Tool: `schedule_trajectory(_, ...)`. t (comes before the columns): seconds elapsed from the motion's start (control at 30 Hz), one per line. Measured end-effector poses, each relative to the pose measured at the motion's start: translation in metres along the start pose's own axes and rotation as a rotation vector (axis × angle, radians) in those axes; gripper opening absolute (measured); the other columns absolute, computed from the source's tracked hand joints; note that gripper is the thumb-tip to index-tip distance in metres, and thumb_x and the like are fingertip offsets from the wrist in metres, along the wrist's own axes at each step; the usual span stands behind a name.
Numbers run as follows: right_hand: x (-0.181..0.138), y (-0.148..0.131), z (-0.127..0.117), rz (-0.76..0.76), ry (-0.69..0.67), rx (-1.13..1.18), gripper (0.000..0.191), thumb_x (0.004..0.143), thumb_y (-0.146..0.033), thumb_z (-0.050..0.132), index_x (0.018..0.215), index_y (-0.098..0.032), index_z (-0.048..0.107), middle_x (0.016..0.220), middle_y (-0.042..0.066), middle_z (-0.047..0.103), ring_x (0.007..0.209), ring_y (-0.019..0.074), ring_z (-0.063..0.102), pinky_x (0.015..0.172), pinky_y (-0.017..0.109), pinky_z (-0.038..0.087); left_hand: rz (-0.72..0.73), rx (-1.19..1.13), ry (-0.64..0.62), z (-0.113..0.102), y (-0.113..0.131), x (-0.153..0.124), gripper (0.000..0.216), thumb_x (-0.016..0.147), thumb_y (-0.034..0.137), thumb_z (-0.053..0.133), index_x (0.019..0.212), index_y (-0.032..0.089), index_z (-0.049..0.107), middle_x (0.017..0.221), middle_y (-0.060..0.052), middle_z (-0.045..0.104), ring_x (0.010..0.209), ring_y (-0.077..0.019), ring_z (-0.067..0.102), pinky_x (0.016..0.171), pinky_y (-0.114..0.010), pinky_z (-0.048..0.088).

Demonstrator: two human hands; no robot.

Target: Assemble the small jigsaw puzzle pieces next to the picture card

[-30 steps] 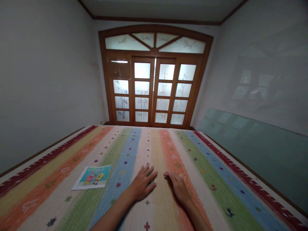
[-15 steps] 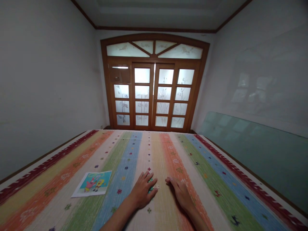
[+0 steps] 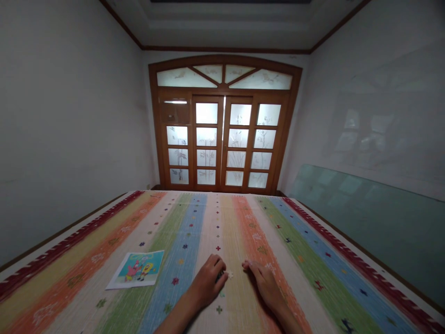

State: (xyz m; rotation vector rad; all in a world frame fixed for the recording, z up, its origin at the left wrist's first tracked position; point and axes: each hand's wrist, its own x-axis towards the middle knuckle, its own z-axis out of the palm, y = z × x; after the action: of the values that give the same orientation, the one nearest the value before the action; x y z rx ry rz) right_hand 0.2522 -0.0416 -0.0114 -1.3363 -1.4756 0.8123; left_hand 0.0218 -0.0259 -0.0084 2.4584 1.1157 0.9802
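My left hand (image 3: 209, 279) rests over the striped cloth with its fingers curled inward and the thumb close to them. A small dark and greenish bit shows in the gap under the fingers, mostly hidden. Beside the thumb tip lies a small pale piece (image 3: 230, 274), shaped like a jigsaw piece. To the right, my right hand (image 3: 261, 281) lies on its side, fingers bent and thumb against the index finger. Whatever may be in that pinch cannot be made out. A printed sheet (image 3: 141, 269) with two cartoon figures lies flat, left of my left hand.
The striped, patterned cloth (image 3: 167, 297) covers the large table. A pale green glass panel (image 3: 368, 222) leans along the right wall. Wooden doors with frosted panes (image 3: 206, 134) stand beyond the far edge.
My left hand's fingers, earlier spread over small green pieces, are now drawn together and curled. My right hand keeps nearly the same pose. The view has tilted up slightly.
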Motion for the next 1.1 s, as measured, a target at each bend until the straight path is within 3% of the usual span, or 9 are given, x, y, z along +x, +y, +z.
schedule_trajectory(0.13,0.000,-0.002,-0.001,0.005,-0.007,-0.004,0.057,0.091,-0.067,0.044,0.083,-0.021,0.078,0.101,0.013,0.077,0.102,0.0333,0.069,0.098,0.044,0.050,0.007,0.048,0.017,0.001,-0.002,-0.004,0.020,0.100,0.027,0.054,0.115,0.020,0.066,0.117,-0.013,0.069,0.111,-0.0275,0.063,0.100,-0.046,0.053)
schedule_trajectory(0.23,0.000,-0.001,0.000,0.014,-0.003,-0.004,0.058,0.090,-0.066,0.044,0.086,-0.019,0.078,0.103,0.014,0.077,0.104,0.0329,0.068,0.100,0.044,0.049,-0.026,0.148,-0.054,0.002,-0.005,-0.009,0.046,0.094,0.042,0.067,0.135,0.023,0.063,0.140,-0.014,0.064,0.134,-0.0376,0.054,0.117,-0.065,0.036)
schedule_trajectory(0.3,0.000,0.000,0.000,0.020,-0.009,-0.004,0.059,0.091,-0.066,0.044,0.087,-0.018,0.078,0.104,0.014,0.077,0.105,0.0325,0.068,0.102,0.044,0.048,-0.050,0.169,-0.130,0.003,-0.007,-0.012,0.056,0.088,0.046,0.074,0.138,0.023,0.063,0.148,-0.014,0.060,0.140,-0.0408,0.049,0.120,-0.069,0.030)
schedule_trajectory(0.43,0.000,0.001,0.000,0.010,-0.018,0.001,0.061,0.092,-0.068,0.043,0.086,-0.018,0.078,0.102,0.014,0.077,0.103,0.0324,0.068,0.101,0.045,0.048,-0.041,0.101,-0.092,0.003,-0.007,-0.014,0.038,0.089,0.032,0.072,0.126,0.022,0.066,0.141,-0.014,0.064,0.136,-0.0350,0.054,0.117,-0.059,0.039)
schedule_trajectory(0.53,0.000,0.000,0.000,0.001,-0.011,0.002,0.060,0.092,-0.067,0.043,0.084,-0.019,0.077,0.102,0.014,0.076,0.105,0.0328,0.068,0.101,0.044,0.048,-0.028,0.029,-0.032,0.001,-0.003,-0.012,0.016,0.091,0.023,0.067,0.107,0.021,0.066,0.122,-0.011,0.069,0.118,-0.0288,0.061,0.105,-0.048,0.049)
schedule_trajectory(0.67,0.000,0.000,-0.001,-0.002,-0.017,-0.011,0.058,0.092,-0.066,0.044,0.083,-0.019,0.076,0.105,0.015,0.076,0.106,0.0329,0.068,0.101,0.044,0.048,-0.022,0.013,-0.051,-0.002,-0.001,-0.006,0.002,0.094,0.020,0.061,0.095,0.020,0.062,0.107,-0.008,0.068,0.103,-0.0250,0.061,0.094,-0.041,0.051)
schedule_trajectory(0.9,0.001,0.000,-0.001,-0.019,-0.013,-0.004,0.057,0.092,-0.065,0.044,0.082,-0.019,0.075,0.101,0.014,0.077,0.104,0.0327,0.068,0.100,0.045,0.048,0.024,0.074,-0.034,-0.003,-0.008,0.002,0.028,0.103,0.026,0.047,0.124,0.019,0.064,0.119,-0.012,0.070,0.113,-0.0269,0.061,0.101,-0.046,0.051)
schedule_trajectory(1.0,0.000,-0.001,-0.001,-0.014,-0.020,0.003,0.057,0.092,-0.065,0.045,0.082,-0.018,0.076,0.102,0.015,0.076,0.105,0.0329,0.069,0.100,0.045,0.048,0.040,0.141,-0.085,-0.004,-0.011,-0.002,0.047,0.100,0.041,0.058,0.142,0.021,0.057,0.141,-0.015,0.064,0.132,-0.0336,0.055,0.112,-0.056,0.045)
schedule_trajectory(1.1,0.001,-0.001,-0.002,-0.014,-0.018,-0.002,0.056,0.093,-0.063,0.044,0.083,-0.018,0.076,0.104,0.016,0.076,0.105,0.0329,0.069,0.100,0.045,0.048,0.073,0.163,-0.160,-0.005,-0.015,-0.006,0.056,0.094,0.048,0.066,0.144,0.024,0.059,0.149,-0.014,0.059,0.141,-0.0369,0.050,0.117,-0.060,0.039)
